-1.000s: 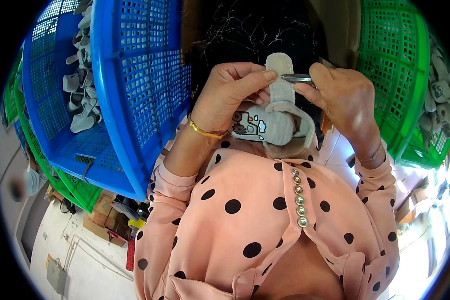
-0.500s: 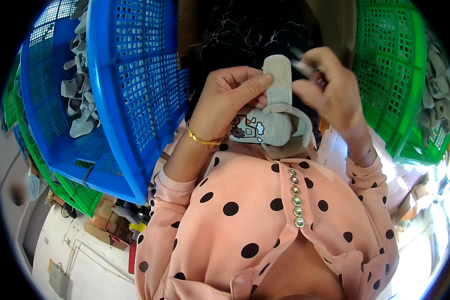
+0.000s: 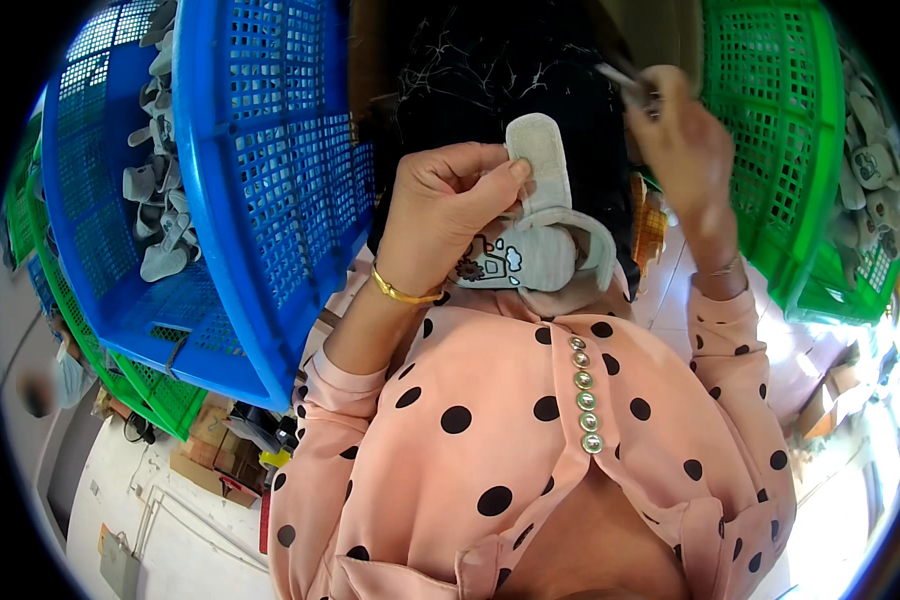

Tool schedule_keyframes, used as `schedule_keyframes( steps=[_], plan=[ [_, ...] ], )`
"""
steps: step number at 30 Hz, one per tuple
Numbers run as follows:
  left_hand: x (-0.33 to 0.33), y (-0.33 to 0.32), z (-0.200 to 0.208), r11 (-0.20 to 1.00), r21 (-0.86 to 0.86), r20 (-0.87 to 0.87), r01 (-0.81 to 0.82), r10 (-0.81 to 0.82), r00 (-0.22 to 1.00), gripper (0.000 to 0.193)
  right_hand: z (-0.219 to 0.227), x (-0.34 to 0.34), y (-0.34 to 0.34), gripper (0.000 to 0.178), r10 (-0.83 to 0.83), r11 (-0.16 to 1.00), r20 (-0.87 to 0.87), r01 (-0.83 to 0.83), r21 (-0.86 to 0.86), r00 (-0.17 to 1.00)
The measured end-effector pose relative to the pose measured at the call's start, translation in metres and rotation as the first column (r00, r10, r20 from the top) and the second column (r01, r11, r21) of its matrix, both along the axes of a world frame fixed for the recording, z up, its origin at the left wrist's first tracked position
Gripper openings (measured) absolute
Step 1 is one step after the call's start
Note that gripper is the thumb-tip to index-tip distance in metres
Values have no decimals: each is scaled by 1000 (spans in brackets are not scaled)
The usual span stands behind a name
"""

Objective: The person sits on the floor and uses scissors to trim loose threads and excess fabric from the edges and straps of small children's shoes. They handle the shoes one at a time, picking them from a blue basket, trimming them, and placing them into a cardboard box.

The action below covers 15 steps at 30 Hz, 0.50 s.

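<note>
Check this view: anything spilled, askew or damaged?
Loose, thin whitish threads lie scattered across the black cloth beyond the left hand; they look like stray litter against the dark material. The printed pale grey fabric shoe shows no obvious damage, though it's partly covered.

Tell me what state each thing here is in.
Small grey fabric shoe, picture-printed: pale strap opened out, pinched in bare left hand.
Silver metal tool: gripped in bare right hand, off the shoe; blurred, open or closed unclear.
Blue perforated plastic crate: holding grey fabric shoes.
Green perforated plastic crate, right: holding patterned grey shoes.
Black cloth: strewn with pale threads.
</note>
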<state>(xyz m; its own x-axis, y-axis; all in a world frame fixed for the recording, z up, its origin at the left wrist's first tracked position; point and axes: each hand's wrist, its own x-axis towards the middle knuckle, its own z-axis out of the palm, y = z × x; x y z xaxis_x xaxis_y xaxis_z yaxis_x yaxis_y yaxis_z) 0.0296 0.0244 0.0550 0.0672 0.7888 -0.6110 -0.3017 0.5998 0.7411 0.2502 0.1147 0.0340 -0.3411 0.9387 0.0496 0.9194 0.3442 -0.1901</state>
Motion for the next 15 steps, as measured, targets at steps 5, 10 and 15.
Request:
schedule_keyframes(
  steps=[5,10,15],
  plan=[
    [6,5,2,1000,5,49,-4,4,999,22,42,-6,-19,44,217,954,-324,-270,-130,921],
    [5,6,3,1000,-14,134,14,-12,991,27,54,-3,-19,41,357,933,-126,-360,3,925],
    [6,5,2,1000,-27,154,-1,5,988,24,53,-2,-19,41,398,917,-82,-395,50,914]
  ],
)
